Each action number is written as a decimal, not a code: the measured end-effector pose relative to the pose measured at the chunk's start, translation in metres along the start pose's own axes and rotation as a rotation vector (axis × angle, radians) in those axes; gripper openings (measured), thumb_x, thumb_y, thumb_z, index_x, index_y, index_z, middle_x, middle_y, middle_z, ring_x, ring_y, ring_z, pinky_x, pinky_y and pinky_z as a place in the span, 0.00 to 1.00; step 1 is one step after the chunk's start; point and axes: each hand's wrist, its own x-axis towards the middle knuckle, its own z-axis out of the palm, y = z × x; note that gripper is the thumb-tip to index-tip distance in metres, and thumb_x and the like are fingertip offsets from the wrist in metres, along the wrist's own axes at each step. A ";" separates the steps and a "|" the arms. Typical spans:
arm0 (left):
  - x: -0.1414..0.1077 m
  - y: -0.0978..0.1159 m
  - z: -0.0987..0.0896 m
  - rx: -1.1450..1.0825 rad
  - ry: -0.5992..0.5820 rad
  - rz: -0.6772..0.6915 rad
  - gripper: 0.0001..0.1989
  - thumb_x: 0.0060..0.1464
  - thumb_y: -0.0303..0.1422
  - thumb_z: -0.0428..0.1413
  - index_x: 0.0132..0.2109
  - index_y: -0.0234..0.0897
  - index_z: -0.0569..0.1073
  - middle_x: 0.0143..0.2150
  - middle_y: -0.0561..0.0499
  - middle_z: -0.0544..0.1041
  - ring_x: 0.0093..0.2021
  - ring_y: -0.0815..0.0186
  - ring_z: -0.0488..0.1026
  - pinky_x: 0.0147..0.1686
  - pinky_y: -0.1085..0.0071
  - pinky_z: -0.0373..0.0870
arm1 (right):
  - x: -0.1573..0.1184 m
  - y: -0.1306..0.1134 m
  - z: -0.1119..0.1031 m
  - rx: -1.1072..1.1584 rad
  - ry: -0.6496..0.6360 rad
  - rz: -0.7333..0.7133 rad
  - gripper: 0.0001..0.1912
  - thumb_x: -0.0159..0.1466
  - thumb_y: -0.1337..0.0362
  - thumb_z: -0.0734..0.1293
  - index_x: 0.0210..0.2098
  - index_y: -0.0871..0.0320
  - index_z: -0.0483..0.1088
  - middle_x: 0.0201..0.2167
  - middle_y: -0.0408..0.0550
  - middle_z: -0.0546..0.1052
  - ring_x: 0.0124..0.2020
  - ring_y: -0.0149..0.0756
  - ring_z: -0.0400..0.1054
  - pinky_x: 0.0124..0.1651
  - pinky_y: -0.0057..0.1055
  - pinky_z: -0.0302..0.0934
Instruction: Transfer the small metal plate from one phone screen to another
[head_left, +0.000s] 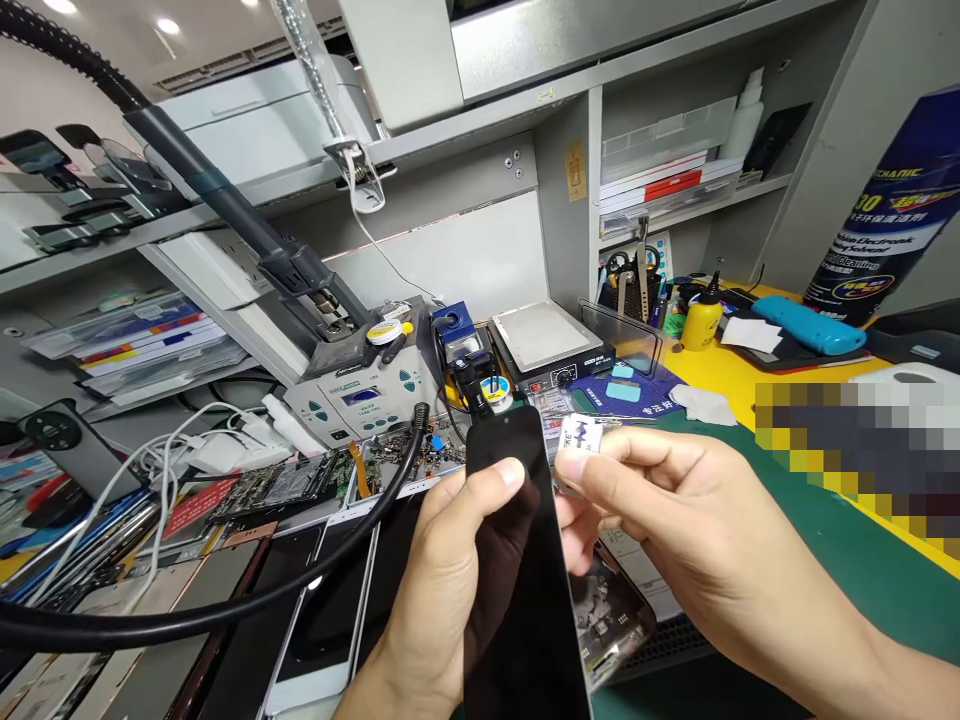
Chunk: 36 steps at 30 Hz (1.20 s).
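A black phone with a dark, glossy screen stands upright in the middle of the view. My left hand is wrapped round it, the thumb lying across the upper part of the screen. To the right of the phone, my right hand pinches a small razor blade between thumb and forefinger. The blade is near the phone's upper right edge; whether they touch cannot be made out. Beneath my right hand lies an opened phone body with inner parts showing, partly covered by my fingers.
A grey soldering station and a hot plate stand behind. Several phones and circuit boards lie at the left, crossed by a black hose. A yellow bottle and blue spray can are at the right.
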 end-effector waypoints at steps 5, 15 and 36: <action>0.005 -0.001 0.001 -0.128 -0.090 -0.098 0.20 0.60 0.38 0.52 0.28 0.28 0.77 0.21 0.47 0.71 0.23 0.68 0.70 0.25 0.75 0.69 | 0.001 -0.004 0.001 0.024 -0.008 0.018 0.17 0.66 0.54 0.71 0.26 0.58 0.74 0.21 0.45 0.80 0.22 0.32 0.76 0.30 0.26 0.70; 0.009 0.000 0.003 -0.009 -0.082 -0.097 0.16 0.50 0.40 0.63 0.23 0.32 0.76 0.15 0.53 0.64 0.17 0.72 0.60 0.11 0.81 0.57 | 0.000 -0.008 0.002 0.017 -0.017 0.058 0.18 0.65 0.52 0.71 0.25 0.58 0.73 0.20 0.45 0.80 0.22 0.33 0.77 0.29 0.25 0.70; 0.006 -0.004 -0.002 0.134 0.045 0.071 0.17 0.57 0.40 0.57 0.27 0.31 0.75 0.22 0.49 0.70 0.24 0.66 0.69 0.24 0.72 0.67 | 0.000 -0.009 -0.001 0.008 0.013 0.043 0.18 0.66 0.57 0.70 0.23 0.59 0.73 0.20 0.44 0.78 0.22 0.31 0.74 0.30 0.25 0.69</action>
